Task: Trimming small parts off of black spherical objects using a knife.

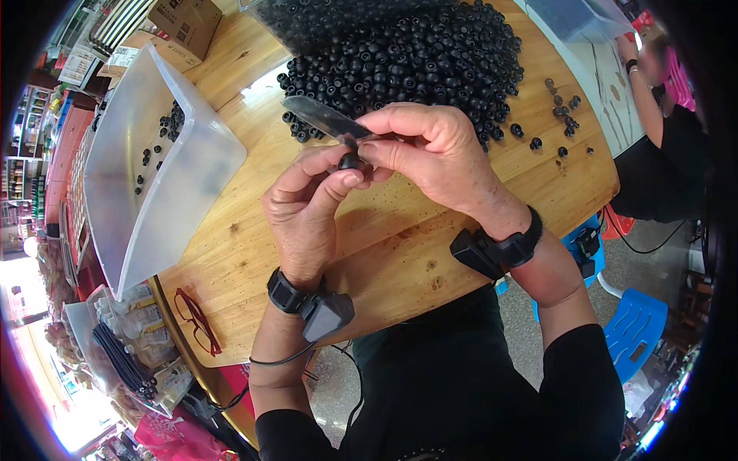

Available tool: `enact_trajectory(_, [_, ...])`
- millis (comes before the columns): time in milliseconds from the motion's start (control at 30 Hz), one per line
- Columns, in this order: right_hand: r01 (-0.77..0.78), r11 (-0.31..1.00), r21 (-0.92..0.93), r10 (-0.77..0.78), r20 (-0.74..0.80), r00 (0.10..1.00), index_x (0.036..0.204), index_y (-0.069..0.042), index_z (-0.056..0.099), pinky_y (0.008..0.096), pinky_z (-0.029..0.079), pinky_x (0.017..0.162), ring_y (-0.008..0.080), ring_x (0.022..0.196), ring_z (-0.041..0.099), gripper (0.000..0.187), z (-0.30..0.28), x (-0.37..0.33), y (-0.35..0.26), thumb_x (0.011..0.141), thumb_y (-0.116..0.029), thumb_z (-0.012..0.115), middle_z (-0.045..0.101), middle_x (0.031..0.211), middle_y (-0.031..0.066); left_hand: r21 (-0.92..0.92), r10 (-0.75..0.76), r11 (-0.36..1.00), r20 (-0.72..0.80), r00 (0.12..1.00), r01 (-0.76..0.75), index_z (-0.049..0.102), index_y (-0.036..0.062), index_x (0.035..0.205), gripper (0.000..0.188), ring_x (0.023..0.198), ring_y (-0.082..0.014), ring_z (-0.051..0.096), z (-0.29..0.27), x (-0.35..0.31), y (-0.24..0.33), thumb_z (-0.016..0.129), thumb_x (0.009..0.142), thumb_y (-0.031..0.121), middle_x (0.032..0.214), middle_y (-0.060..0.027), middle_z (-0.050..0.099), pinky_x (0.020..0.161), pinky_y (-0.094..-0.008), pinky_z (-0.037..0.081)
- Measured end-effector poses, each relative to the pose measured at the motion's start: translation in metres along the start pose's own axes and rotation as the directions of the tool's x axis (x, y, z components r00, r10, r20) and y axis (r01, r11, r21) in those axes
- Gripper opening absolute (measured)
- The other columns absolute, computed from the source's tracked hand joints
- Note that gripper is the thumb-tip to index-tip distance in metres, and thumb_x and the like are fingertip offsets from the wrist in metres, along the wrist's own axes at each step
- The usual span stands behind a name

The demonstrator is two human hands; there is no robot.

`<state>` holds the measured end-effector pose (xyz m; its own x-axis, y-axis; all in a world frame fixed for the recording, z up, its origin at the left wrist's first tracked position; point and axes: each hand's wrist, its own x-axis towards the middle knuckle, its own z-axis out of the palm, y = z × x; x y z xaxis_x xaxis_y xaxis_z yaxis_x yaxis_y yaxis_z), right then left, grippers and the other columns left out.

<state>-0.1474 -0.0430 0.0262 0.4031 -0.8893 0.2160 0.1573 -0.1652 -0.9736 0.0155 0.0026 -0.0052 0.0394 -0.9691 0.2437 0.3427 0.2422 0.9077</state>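
On the left, a translucent bin [173, 211] holds black beads [173, 121]; near left, red glasses [198, 315]. Over the table [246, 307], the left hand [304, 207] pinches one dark bead [350, 161], a bead heap [415, 69] just beyond; the right hand [438, 157] grips a knife [323, 117]. At right, a blue seat [636, 326].

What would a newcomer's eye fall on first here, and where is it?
Probably the big heap of round black pieces across the far side of the wooden table. Next, at the centre, the right hand holds a knife by a black piece pinched in the left hand. Left of them sits a translucent bin with more pieces inside.
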Motion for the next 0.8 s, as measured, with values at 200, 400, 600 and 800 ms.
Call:
enact_trajectory(200, [0.052, 0.998, -0.035, -0.052, 0.005, 0.999, 0.098, 0.000, 0.067, 0.0203, 0.052, 0.064, 0.0092, 0.073, 0.064, 0.015, -0.002, 0.001, -0.002, 0.084, -0.002, 0.064, 0.068, 0.082, 0.0051, -0.035, -0.031, 0.999, -0.034, 0.999, 0.030, 0.065, -0.0013, 0.102, 0.024, 0.081, -0.0154, 0.062, 0.005, 0.002, 0.002, 0.062, 0.080, -0.009, 0.094, -0.0076, 0.064, 0.076, -0.0263, 0.053])
enact_trajectory(400, [0.217, 0.970, -0.112, -0.215, 0.031, 0.976, 0.097, 0.000, 0.068, 0.0207, 0.053, 0.064, 0.0106, 0.073, 0.066, 0.016, 0.002, 0.002, 0.002, 0.081, 0.000, 0.065, 0.067, 0.082, 0.0055, 0.018, 0.019, 1.000, -0.037, 0.999, -0.019, 0.063, -0.0010, 0.106, 0.025, 0.077, -0.0190, 0.063, -0.002, 0.003, -0.001, 0.064, 0.081, -0.004, 0.093, -0.0119, 0.067, 0.074, -0.0303, 0.052])
enact_trajectory(600, [0.094, 0.971, -0.218, -0.102, -0.022, 0.995, 0.095, 0.001, 0.067, 0.0210, 0.052, 0.061, 0.0110, 0.071, 0.066, 0.013, 0.002, 0.001, 0.005, 0.083, -0.001, 0.063, 0.068, 0.082, 0.0071, 0.125, -0.014, 0.992, -0.024, 1.000, 0.017, 0.063, -0.0016, 0.106, 0.025, 0.076, -0.0190, 0.063, -0.001, 0.002, -0.003, 0.064, 0.081, -0.006, 0.091, -0.0125, 0.067, 0.073, -0.0298, 0.052])
enact_trajectory(800, [0.055, 0.997, -0.059, -0.057, -0.033, 0.998, 0.096, -0.001, 0.068, 0.0209, 0.052, 0.064, 0.0101, 0.073, 0.065, 0.014, -0.001, 0.003, 0.010, 0.083, -0.002, 0.063, 0.068, 0.082, 0.0065, 0.051, -0.025, 0.998, -0.059, 0.998, 0.028, 0.063, -0.0025, 0.104, 0.025, 0.075, -0.0187, 0.063, 0.002, 0.003, -0.004, 0.064, 0.080, -0.006, 0.090, -0.0119, 0.067, 0.073, -0.0291, 0.052])
